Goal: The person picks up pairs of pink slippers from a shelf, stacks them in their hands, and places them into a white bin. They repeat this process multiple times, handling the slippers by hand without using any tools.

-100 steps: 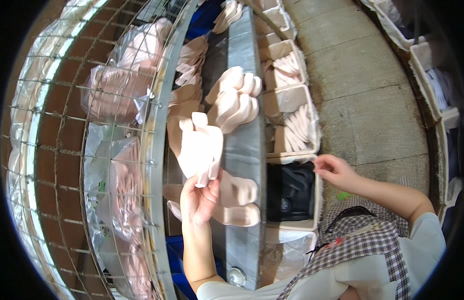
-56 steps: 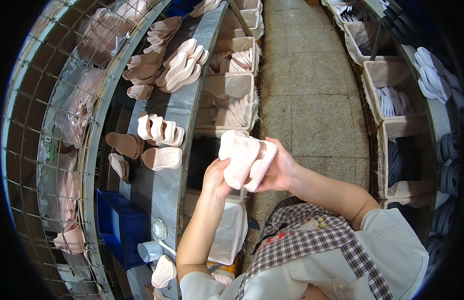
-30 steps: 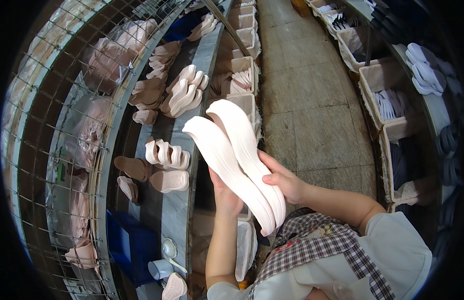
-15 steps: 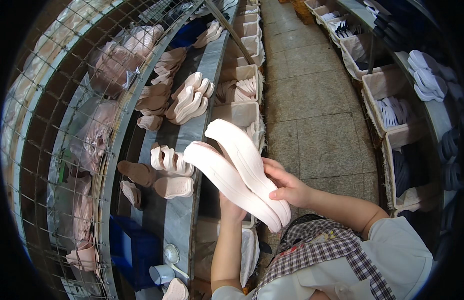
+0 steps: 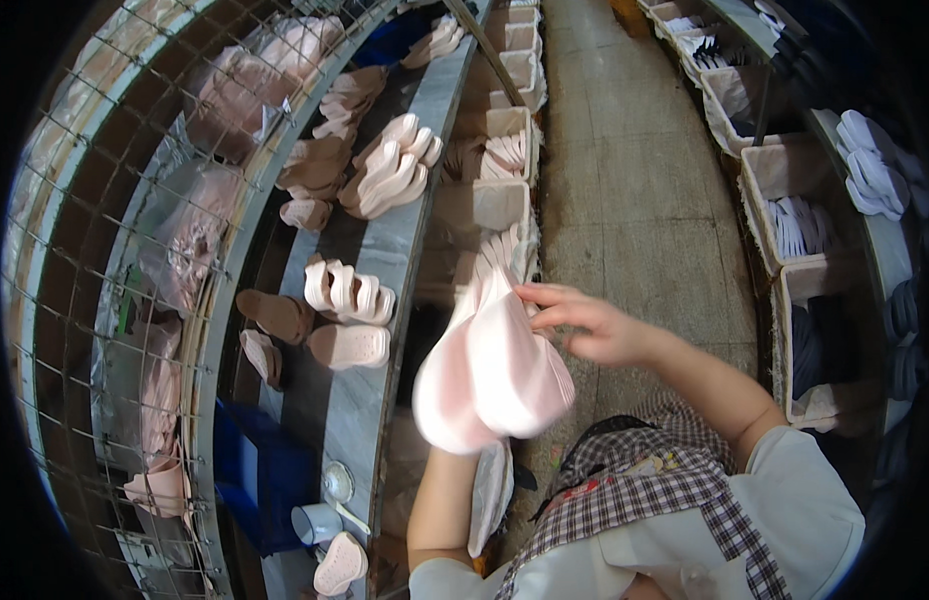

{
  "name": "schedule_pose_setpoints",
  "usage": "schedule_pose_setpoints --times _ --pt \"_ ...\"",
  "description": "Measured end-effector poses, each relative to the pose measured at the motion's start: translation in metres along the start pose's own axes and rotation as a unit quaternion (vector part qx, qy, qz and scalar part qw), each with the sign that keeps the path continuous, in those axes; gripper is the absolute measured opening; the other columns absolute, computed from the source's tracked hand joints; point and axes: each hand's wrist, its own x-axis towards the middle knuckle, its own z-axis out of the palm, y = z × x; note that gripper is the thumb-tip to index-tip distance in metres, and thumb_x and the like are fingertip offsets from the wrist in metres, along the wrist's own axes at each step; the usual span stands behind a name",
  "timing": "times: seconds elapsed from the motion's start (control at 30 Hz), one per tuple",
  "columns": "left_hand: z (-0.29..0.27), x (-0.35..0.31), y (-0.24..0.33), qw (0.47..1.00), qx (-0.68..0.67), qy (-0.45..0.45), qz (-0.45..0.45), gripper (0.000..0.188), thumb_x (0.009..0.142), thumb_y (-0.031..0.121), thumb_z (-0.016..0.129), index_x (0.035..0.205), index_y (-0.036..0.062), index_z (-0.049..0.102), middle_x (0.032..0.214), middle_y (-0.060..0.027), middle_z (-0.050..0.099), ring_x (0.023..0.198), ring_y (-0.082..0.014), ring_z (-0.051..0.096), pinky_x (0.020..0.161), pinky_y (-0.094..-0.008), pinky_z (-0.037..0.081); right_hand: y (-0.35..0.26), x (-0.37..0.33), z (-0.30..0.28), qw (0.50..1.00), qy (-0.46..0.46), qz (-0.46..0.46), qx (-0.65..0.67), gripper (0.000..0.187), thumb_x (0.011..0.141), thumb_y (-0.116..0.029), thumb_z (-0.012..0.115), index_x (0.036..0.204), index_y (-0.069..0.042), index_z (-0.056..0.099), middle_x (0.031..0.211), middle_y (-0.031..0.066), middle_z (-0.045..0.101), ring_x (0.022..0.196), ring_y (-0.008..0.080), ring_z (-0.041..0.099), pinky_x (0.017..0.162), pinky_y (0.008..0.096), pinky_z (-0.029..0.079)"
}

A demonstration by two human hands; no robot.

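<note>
In front of me is a pair of pale pink shoe soles [image 5: 485, 365], slightly blurred, their broad rounded ends toward me and their narrower ends pointing away. My left forearm [image 5: 447, 490] runs up beneath them. The left hand itself is hidden behind the soles, which rest on it. My right hand [image 5: 597, 325] is at their right edge, near the narrow end. Its fingers are stretched out and apart, the fingertips at the edge without a visible grip.
On my left, a grey shelf [image 5: 357, 440] carries stacked pink soles [image 5: 390, 170], a blue crate [image 5: 257, 480] and a light-blue mug [image 5: 315, 523]. Lined bins [image 5: 505, 205] stand below it. Across the tiled aisle [image 5: 625, 200], more bins [image 5: 770, 170] line the right side. Wire mesh [image 5: 135, 200] rises far left.
The soles have turned so that their broad ends now face me. My right hand has loosened from its earlier grip and its fingers have spread. The left hand has gone out of sight behind them.
</note>
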Motion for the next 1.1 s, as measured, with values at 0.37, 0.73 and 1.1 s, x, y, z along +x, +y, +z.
schedule_pose_setpoints --times 0.37,0.73,1.1 --pt "-0.009 0.005 -0.042 0.977 -0.143 0.159 -0.025 0.043 0.095 0.032 0.047 0.125 0.0016 0.045 0.111 -0.0133 0.058 0.098 -0.0238 0.060 0.082 -0.0338 0.052 -0.020 -0.021 0.047 0.938 0.064 0.250 0.233 0.042 0.080 -0.017 0.068 0.114 -0.002 0.046 0.142 0.0224 0.030 0.128 0.0280 0.037 0.105 0.0396 0.032" --pt "0.002 -0.007 -0.028 0.848 -0.511 -0.096 0.103 0.031 0.091 0.033 0.054 0.090 0.0040 0.042 0.081 -0.0035 0.038 0.076 -0.0138 0.037 0.062 -0.0243 0.033 -0.014 -0.031 0.026 0.651 0.243 0.245 0.676 0.064 0.083 -0.036 0.042 0.136 0.001 0.038 0.122 0.0198 0.057 0.100 0.0293 0.064 0.086 0.0399 0.054" --pt "-0.022 -0.004 -0.041 0.992 -0.100 0.071 -0.030 0.051 0.095 0.028 0.047 0.136 0.0011 0.036 0.134 -0.0161 0.045 0.119 -0.0245 0.048 0.099 -0.0345 0.043 -0.004 -0.020 0.066 0.874 0.099 0.278 0.385 0.065 0.086 -0.030 0.053 0.142 -0.005 0.032 0.129 0.0183 0.046 0.120 0.0287 0.045 0.102 0.0402 0.037"
